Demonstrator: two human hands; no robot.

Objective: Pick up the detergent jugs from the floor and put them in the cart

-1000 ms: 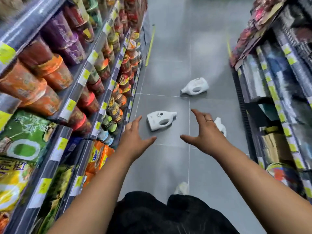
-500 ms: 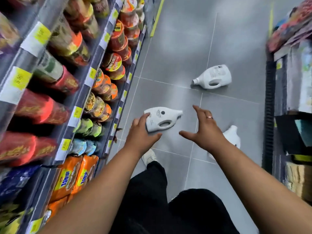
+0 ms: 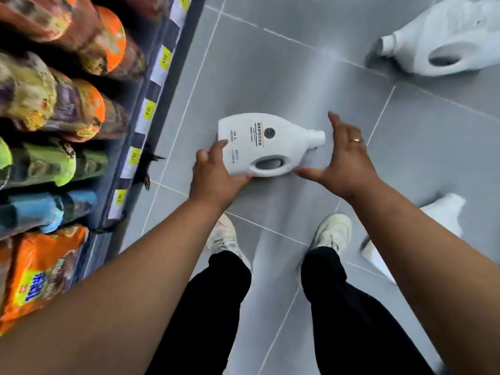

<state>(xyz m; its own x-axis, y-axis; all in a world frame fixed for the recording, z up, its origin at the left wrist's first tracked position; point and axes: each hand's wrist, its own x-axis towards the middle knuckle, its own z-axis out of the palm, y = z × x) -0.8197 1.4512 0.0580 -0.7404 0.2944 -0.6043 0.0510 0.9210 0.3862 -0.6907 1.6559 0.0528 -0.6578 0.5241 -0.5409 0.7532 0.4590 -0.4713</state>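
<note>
A white detergent jug [image 3: 259, 142] lies on its side on the grey tiled floor, cap pointing right and handle towards me. My left hand [image 3: 216, 174] grips its base corner, thumb under the lower edge and a finger on the face. At the cap end my right hand [image 3: 343, 161] is spread wide, its thumb at the jug's handle edge and its fingers apart from the cap. A second white jug [image 3: 446, 41] lies at the top right. Behind my right forearm a third jug [image 3: 441, 215] shows only in part. No cart is in view.
Store shelving with cup noodles [image 3: 67, 104] and orange snack bags [image 3: 35, 274] runs along the left, with its base rail close to the jug. My two feet in pale shoes [image 3: 332, 234] stand just behind the jug on the tiles.
The view has dropped much closer to the floor. My left hand has closed round the jug's base. My right hand has moved in beside its cap end.
</note>
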